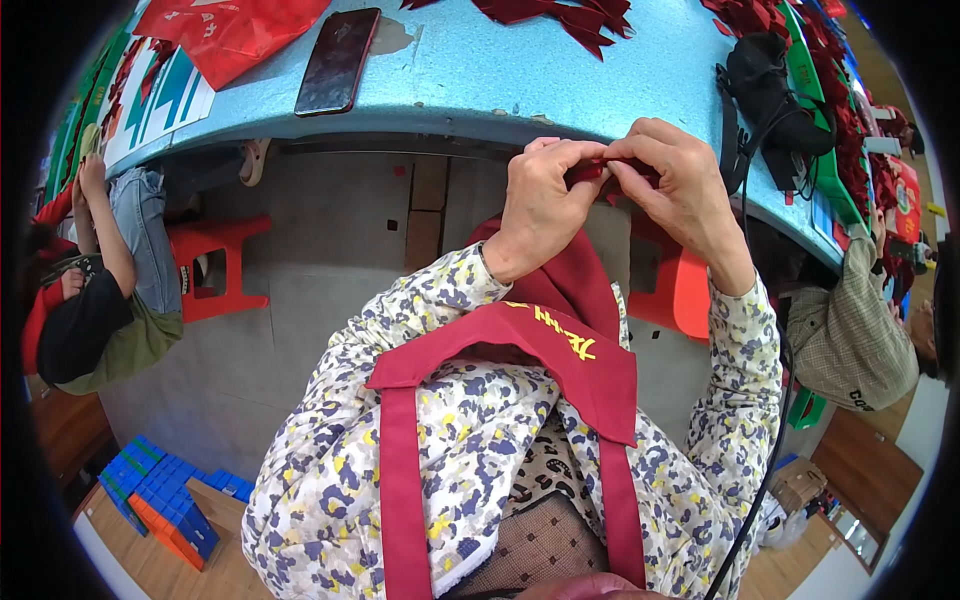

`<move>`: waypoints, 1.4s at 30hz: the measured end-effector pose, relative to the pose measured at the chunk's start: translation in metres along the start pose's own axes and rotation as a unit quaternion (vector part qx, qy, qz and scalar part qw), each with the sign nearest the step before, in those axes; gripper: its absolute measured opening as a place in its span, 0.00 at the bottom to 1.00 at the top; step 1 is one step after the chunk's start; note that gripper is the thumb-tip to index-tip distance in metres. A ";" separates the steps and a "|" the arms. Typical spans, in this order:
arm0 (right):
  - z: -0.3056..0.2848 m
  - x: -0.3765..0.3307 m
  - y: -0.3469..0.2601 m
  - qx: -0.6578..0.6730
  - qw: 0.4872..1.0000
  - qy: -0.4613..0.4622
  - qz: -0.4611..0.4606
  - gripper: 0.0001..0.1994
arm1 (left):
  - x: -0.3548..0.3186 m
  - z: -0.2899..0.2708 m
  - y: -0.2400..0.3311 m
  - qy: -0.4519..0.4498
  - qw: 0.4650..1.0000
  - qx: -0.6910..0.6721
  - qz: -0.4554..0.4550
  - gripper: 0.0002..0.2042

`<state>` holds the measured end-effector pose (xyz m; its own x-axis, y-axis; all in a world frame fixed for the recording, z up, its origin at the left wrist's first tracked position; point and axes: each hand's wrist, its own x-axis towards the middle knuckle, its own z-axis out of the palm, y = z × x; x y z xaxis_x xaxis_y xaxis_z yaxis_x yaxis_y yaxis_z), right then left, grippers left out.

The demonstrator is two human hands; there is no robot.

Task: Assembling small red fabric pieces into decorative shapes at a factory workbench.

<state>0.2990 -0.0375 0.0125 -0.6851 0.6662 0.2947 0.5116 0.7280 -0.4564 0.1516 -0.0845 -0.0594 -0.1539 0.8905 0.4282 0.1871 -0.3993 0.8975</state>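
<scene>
Both hands are raised close together just in front of the table's near edge. My left hand [545, 205] is closed, thumb and fingers pinching a small piece of dark red cloth [586, 172]. From the other side, my right hand [685, 185] pinches the same cloth, its thumb and forefinger almost meeting the left fingertips. The cloth looks folded or rolled where the fingers press it, and much of it is hidden behind them. Below the hands hangs the dark red apron [570, 285] that I wear over patterned sleeves.
On the blue table [450, 75] lie a dark phone [338, 60], a red bag [235, 35] and dark red cloth pieces [570, 18]. A black bag with straps [765, 85] sits at the right beside a green tray [825, 150]. Co-workers sit on both sides; red stools [215, 262] stand below.
</scene>
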 end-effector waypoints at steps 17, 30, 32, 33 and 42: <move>-0.074 0.010 -0.030 -0.109 0.982 0.150 -0.035 0.07 | 0.053 0.020 0.073 0.041 0.998 0.032 0.038 0.06; -0.130 -0.005 -0.053 -0.262 0.919 0.285 -0.079 0.11 | 0.086 0.047 0.139 0.083 0.988 -0.042 0.125 0.10; -0.135 -0.008 -0.052 -0.280 0.910 0.292 -0.088 0.12 | 0.086 0.053 0.147 0.078 0.990 -0.053 0.107 0.09; -0.137 -0.008 -0.052 -0.282 0.909 0.294 -0.087 0.12 | 0.085 0.056 0.150 0.076 0.991 -0.064 0.087 0.08; -0.133 -0.016 -0.036 -0.260 0.899 0.350 -0.050 0.12 | 0.088 0.078 0.161 0.058 0.963 -0.252 -0.075 0.05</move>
<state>0.3603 -0.0529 0.1362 -0.3405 0.3996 0.8511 0.7629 0.6466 0.0017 0.2437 -0.0533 0.1142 -0.2553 0.9277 0.2724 -0.3368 -0.3494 0.8744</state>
